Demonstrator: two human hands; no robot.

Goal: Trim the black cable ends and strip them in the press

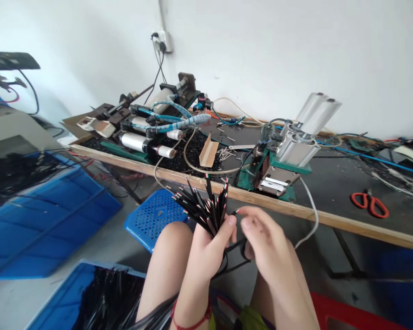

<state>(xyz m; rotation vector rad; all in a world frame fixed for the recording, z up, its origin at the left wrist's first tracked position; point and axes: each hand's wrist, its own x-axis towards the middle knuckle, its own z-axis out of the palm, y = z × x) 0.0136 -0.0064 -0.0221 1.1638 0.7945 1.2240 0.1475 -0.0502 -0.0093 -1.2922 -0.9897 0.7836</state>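
red scissors (369, 204) lie on the dark bench (330, 183), well right of a green-based air press (282, 162); a blue crate (55, 215) of black wires stands at left

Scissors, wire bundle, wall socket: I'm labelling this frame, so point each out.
Red-handled scissors (369, 202), head view, where the handles meet.
Bundle of black wires (206, 208), head view, fanned ends.
Wall socket (164, 41), head view, white face.
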